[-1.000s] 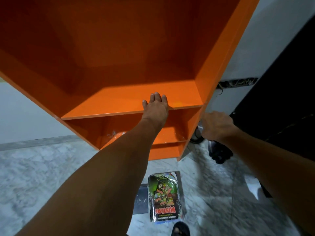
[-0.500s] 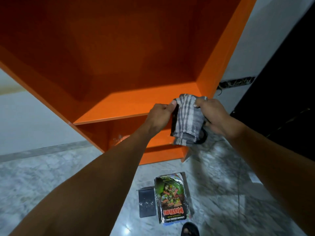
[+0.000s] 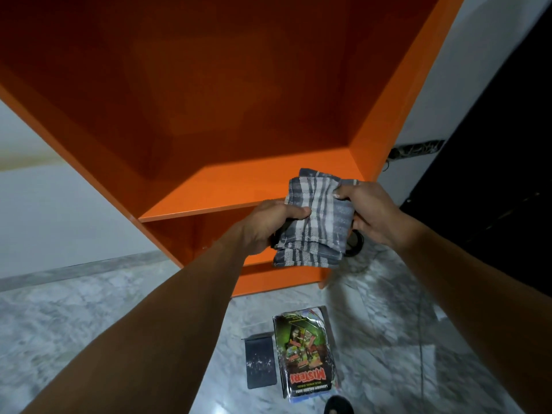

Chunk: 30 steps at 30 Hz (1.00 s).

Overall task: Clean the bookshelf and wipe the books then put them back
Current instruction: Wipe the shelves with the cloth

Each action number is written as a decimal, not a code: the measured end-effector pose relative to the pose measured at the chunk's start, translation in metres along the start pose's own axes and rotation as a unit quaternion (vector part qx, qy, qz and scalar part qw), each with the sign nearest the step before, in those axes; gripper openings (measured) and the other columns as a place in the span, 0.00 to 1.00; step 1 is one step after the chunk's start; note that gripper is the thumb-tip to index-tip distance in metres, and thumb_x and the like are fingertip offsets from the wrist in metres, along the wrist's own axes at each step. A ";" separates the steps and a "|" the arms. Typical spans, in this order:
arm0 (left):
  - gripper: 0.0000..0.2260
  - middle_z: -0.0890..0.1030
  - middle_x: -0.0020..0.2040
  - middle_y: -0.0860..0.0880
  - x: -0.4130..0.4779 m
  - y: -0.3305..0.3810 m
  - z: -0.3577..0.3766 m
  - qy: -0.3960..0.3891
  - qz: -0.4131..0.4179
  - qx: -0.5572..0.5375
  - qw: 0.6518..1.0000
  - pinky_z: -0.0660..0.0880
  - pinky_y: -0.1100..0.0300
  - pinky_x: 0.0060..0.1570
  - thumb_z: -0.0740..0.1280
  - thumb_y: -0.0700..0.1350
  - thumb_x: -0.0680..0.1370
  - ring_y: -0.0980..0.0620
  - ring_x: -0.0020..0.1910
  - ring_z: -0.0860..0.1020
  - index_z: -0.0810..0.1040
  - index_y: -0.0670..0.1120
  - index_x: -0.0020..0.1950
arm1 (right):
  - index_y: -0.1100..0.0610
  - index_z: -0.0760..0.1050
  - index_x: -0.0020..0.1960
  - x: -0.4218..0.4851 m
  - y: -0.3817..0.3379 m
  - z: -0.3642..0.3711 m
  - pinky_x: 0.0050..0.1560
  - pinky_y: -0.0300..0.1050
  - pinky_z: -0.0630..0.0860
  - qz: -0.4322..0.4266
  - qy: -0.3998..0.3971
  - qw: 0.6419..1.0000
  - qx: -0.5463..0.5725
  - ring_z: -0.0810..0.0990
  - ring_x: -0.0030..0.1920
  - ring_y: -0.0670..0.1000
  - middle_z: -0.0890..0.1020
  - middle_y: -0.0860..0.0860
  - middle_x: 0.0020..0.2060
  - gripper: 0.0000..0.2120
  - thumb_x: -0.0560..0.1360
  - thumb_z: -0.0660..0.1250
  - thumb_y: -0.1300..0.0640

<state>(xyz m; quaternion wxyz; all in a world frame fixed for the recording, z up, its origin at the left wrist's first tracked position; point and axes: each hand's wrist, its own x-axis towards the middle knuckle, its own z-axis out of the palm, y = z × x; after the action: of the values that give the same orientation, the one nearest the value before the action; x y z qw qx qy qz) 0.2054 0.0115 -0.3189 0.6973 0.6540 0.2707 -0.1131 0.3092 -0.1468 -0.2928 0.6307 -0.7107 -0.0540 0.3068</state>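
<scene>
Bookshelf (image 3: 239, 189), orange and emptied of its books, stood just beyond both hands, its middle board level with the knuckles. Between the hands hung a folded grey-and-white checked cloth (image 3: 316, 222). The left hand (image 3: 263, 225) grasped the cloth's left edge with curled fingers and the thumb laid across the front, while the right hand (image 3: 373, 213) pinched the upper right edge under its thumb. The likeliest slip, as I judged it, was the fold coming loose. The lower layers hung free below both grips, so letting go with one hand before the other had a firm hold could let the cloth open or drop. Anything shaken from it, or swept off the board, would fall toward the book (image 3: 307, 357) lying face up on the marble floor (image 3: 89, 324), well below the hands and nearer the person. That would dirty a cover meant to be wiped. A flat dark item (image 3: 260, 360) lay just left of that book. A dark toe (image 3: 339, 406) showed just beyond the book on the near side, so a step forward could land on the cover. Behind the cloth's lower right corner sat a dark rounded shape (image 3: 355, 243); what it was could not be told. Nothing stood between the hands and the board.
</scene>
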 end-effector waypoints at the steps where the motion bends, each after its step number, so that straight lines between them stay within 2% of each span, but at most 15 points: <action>1: 0.25 0.74 0.42 0.41 0.002 -0.004 0.001 0.002 -0.005 -0.023 1.000 0.70 0.49 0.43 0.77 0.52 0.68 0.44 0.40 0.72 0.78 0.34 0.53 | 0.58 0.80 0.48 -0.001 0.002 -0.001 0.53 0.60 0.79 -0.001 -0.004 1.000 -0.001 0.85 0.47 0.57 0.86 0.55 0.45 0.03 0.75 0.67 0.62; 3: 0.21 0.80 0.53 0.36 0.001 -0.013 0.006 0.003 -0.010 -0.068 0.998 0.74 0.43 0.54 0.76 0.49 0.69 0.41 0.50 0.75 0.81 0.38 0.57 | 0.56 0.80 0.51 0.000 0.009 -0.002 0.54 0.59 0.79 0.001 -0.012 1.000 -0.012 0.85 0.47 0.55 0.86 0.52 0.45 0.06 0.78 0.67 0.56; 5: 0.18 0.80 0.57 0.34 0.002 -0.023 0.010 0.004 -0.028 -0.084 0.996 0.73 0.40 0.62 0.74 0.46 0.72 0.41 0.51 0.76 0.81 0.38 0.57 | 0.55 0.80 0.52 0.004 0.022 -0.003 0.55 0.59 0.79 0.016 -0.025 0.999 -0.021 0.85 0.48 0.54 0.86 0.51 0.45 0.07 0.79 0.66 0.53; 6: 0.17 0.81 0.53 0.35 0.001 -0.027 0.012 0.009 -0.039 -0.085 0.996 0.75 0.42 0.59 0.74 0.45 0.73 0.41 0.48 0.77 0.80 0.37 0.57 | 0.54 0.80 0.52 0.007 0.028 -0.003 0.56 0.60 0.78 0.028 -0.030 0.999 -0.023 0.85 0.49 0.54 0.86 0.51 0.46 0.07 0.79 0.66 0.53; 7: 0.15 0.80 0.45 0.37 0.003 -0.032 0.012 0.020 -0.047 -0.087 0.995 0.78 0.45 0.52 0.73 0.44 0.74 0.43 0.43 0.78 0.79 0.36 0.55 | 0.54 0.79 0.53 0.010 0.034 -0.002 0.56 0.61 0.78 0.039 -0.039 0.998 -0.028 0.85 0.50 0.55 0.86 0.51 0.47 0.07 0.79 0.65 0.53; 9: 0.10 0.72 0.34 0.45 0.009 -0.043 0.011 0.042 -0.052 -0.087 0.994 0.71 0.54 0.36 0.71 0.40 0.75 0.49 0.31 0.72 0.77 0.36 0.53 | 0.55 0.79 0.55 0.020 0.046 0.000 0.55 0.63 0.78 0.057 -0.052 0.996 -0.036 0.84 0.50 0.56 0.86 0.52 0.48 0.09 0.79 0.65 0.52; 11: 0.08 0.68 0.31 0.48 0.019 -0.057 0.015 0.071 -0.057 -0.073 0.993 0.66 0.60 0.28 0.70 0.37 0.75 0.52 0.26 0.67 0.77 0.37 0.53 | 0.55 0.80 0.55 0.029 0.064 0.001 0.54 0.63 0.78 0.067 -0.055 0.996 -0.037 0.84 0.50 0.57 0.86 0.53 0.48 0.10 0.79 0.66 0.51; 15: 0.06 0.63 0.29 0.48 0.048 -0.094 0.021 0.098 -0.045 -0.110 0.988 0.60 0.57 0.31 0.70 0.41 0.77 0.50 0.27 0.61 0.75 0.39 0.48 | 0.51 0.80 0.55 0.056 0.107 0.004 0.59 0.61 0.76 0.077 -0.066 0.994 -0.040 0.83 0.52 0.54 0.85 0.49 0.50 0.13 0.75 0.68 0.45; 17: 0.10 0.62 0.27 0.49 0.066 -0.111 0.020 0.113 -0.032 -0.120 0.986 0.60 0.57 0.29 0.68 0.43 0.79 0.51 0.25 0.60 0.73 0.40 0.42 | 0.48 0.79 0.55 0.070 0.128 0.005 0.59 0.60 0.76 0.085 -0.083 0.992 -0.047 0.83 0.53 0.53 0.85 0.48 0.50 0.15 0.73 0.70 0.42; 18: 0.11 0.64 0.25 0.49 0.074 -0.118 0.021 0.118 -0.025 -0.131 0.984 0.62 0.59 0.28 0.67 0.43 0.81 0.51 0.22 0.64 0.73 0.40 0.40 | 0.47 0.79 0.55 0.078 0.140 0.006 0.59 0.60 0.76 0.090 -0.092 0.990 -0.051 0.83 0.53 0.53 0.85 0.48 0.50 0.16 0.72 0.70 0.41; 20: 0.08 0.74 0.24 0.51 0.088 -0.127 0.022 0.123 0.005 -0.180 0.976 0.70 0.63 0.25 0.64 0.42 0.82 0.53 0.21 0.72 0.77 0.41 0.44 | 0.48 0.79 0.54 0.094 0.161 0.008 0.59 0.60 0.75 0.089 -0.107 0.988 -0.071 0.82 0.54 0.53 0.85 0.48 0.51 0.20 0.67 0.74 0.40; 22: 0.08 0.71 0.23 0.53 0.107 -0.138 0.020 0.140 0.028 -0.205 0.968 0.69 0.63 0.26 0.64 0.42 0.82 0.54 0.21 0.70 0.76 0.41 0.45 | 0.50 0.79 0.54 0.111 0.179 0.010 0.53 0.57 0.78 0.073 -0.114 0.986 -0.095 0.82 0.49 0.52 0.85 0.49 0.49 0.18 0.67 0.76 0.45; 24: 0.08 0.65 0.24 0.53 0.129 -0.152 0.012 0.160 0.041 -0.199 0.966 0.64 0.60 0.28 0.64 0.43 0.81 0.54 0.23 0.64 0.75 0.43 0.43 | 0.55 0.78 0.54 0.125 0.191 0.013 0.43 0.53 0.80 0.041 -0.122 0.987 -0.102 0.83 0.41 0.52 0.85 0.53 0.45 0.11 0.73 0.73 0.55; 28: 0.11 0.65 0.26 0.50 0.161 -0.172 -0.003 0.158 0.075 -0.141 0.974 0.69 0.57 0.29 0.66 0.41 0.77 0.50 0.25 0.65 0.69 0.45 0.36 | 0.56 0.77 0.54 0.154 0.209 0.014 0.48 0.53 0.82 -0.015 -0.110 0.986 -0.122 0.85 0.45 0.54 0.86 0.54 0.46 0.07 0.76 0.68 0.62; 30: 0.12 0.69 0.27 0.49 0.172 -0.181 -0.010 0.172 0.108 -0.104 0.974 0.73 0.55 0.35 0.66 0.39 0.76 0.49 0.29 0.70 0.70 0.45 0.34 | 0.55 0.77 0.54 0.167 0.215 0.012 0.44 0.48 0.81 -0.045 -0.105 0.982 -0.149 0.85 0.45 0.53 0.86 0.53 0.45 0.08 0.76 0.68 0.62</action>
<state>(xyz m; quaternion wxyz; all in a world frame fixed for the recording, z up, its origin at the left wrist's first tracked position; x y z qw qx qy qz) 0.2527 0.0338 -0.5631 0.7124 0.6132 0.3246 0.1055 0.3710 -0.1014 -0.5543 0.5221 -0.7573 -0.1970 0.3394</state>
